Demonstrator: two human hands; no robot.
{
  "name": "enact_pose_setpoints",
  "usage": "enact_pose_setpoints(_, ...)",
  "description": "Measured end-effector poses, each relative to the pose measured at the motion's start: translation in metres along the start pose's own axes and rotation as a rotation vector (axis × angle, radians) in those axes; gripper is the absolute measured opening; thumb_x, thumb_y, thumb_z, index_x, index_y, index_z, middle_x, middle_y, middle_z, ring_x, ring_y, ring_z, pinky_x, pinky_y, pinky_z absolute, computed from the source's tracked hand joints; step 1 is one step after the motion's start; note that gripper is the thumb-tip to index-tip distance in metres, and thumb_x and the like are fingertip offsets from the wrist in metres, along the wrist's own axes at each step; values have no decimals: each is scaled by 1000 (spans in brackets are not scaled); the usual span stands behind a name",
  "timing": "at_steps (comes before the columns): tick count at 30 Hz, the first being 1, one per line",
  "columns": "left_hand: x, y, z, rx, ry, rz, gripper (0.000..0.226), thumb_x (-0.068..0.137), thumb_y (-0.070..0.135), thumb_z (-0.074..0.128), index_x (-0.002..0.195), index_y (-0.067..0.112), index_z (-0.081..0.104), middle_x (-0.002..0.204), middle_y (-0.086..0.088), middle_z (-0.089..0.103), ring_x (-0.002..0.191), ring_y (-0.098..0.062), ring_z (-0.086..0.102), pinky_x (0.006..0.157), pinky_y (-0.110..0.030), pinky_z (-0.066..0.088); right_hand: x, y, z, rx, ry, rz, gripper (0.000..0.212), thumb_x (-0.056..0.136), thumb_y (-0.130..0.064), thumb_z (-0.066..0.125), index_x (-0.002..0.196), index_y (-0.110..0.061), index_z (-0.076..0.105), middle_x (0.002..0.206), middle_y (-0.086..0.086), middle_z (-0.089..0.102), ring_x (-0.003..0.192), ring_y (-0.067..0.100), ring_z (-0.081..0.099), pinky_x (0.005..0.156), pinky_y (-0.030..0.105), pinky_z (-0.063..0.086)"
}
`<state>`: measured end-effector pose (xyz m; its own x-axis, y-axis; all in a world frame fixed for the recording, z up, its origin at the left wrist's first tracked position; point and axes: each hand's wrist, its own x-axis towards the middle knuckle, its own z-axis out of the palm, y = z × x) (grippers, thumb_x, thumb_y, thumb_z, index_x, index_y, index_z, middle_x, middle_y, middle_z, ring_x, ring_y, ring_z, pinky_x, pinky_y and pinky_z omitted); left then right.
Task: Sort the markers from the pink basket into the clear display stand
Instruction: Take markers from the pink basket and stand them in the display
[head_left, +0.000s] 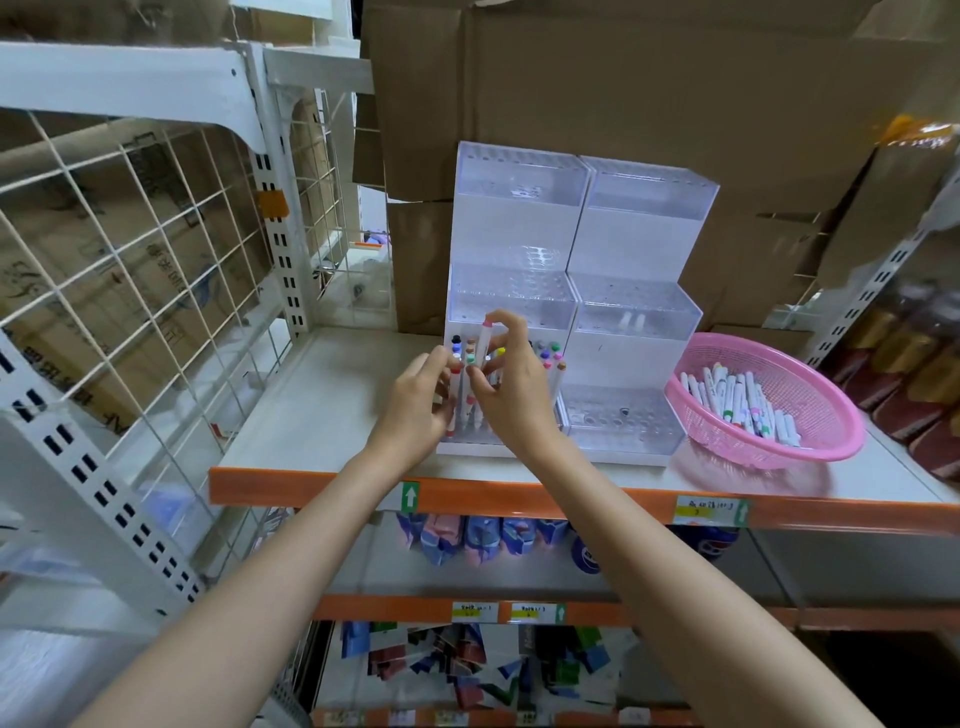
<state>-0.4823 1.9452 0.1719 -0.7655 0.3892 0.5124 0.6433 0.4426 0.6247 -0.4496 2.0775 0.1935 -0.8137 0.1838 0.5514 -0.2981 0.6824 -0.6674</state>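
Step in hand: loading the lowest front tier of the clear display stand (628, 358), left column.

Left hand (415, 410) was curled round a small bundle of markers (456, 400), held upright just in front of the stand. We could not count them; the fingers hid part of the bundle.

Right hand (511, 395) pinched one pink-capped marker (487, 343) between thumb and fingertips. The marker stood near upright, cap up, above the bundle and over the front tier. We could not tell whether its lower end had entered a hole.

Several seated markers (548, 356) with coloured caps stood in that tier. The upper tiers and the right column looked nearly bare.

The pink basket (810, 395) sat on the shelf (322, 405), just beside the stand's right edge, with many loose markers (743, 400) in it. We judged the task early.

Next move, in our judgement: align the pinched marker over a free hole, lower it straight, let go, then draw the next one from the bundle.
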Motion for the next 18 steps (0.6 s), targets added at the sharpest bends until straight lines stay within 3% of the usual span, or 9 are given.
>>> enact_pose_setpoints(5,-1,0,-1,16,-16,1,34,80,-7,63,105,12,50,98,-5,55,83,-17,56,69,-30,53,-3,3,2,-15,-24,5,51,87,2,61,126,-21,37,88,-10,49,66,1,56,57,15,46)
enact_pose_setpoints(9,0,0,-2,72,-44,13,35,82,-2,63,110,13,48,100,-6,55,83,-18,56,70,-34,54,-4,3,5,-24,-39,17,58,86,3,62,119,-33,31,91,-5,52,67,6,57,60,27,51)
enact_pose_setpoints(13,0,3,-4,119,-54,29,32,84,0,62,108,13,47,98,-8,55,82,-18,55,67,-30,50,-7,3,7,-71,-65,15,49,86,1,59,121,-24,37,94,-3,54,72,16,59,64,41,54)
enact_pose_setpoints(18,-1,7,-10,250,-35,98,26,84,2,61,108,9,52,96,-10,55,76,-27,57,59,-30,43,-7,0,6,-116,-73,-12,42,88,-2,57,122,-18,40,101,1,56,74,17,59,65,43,54)
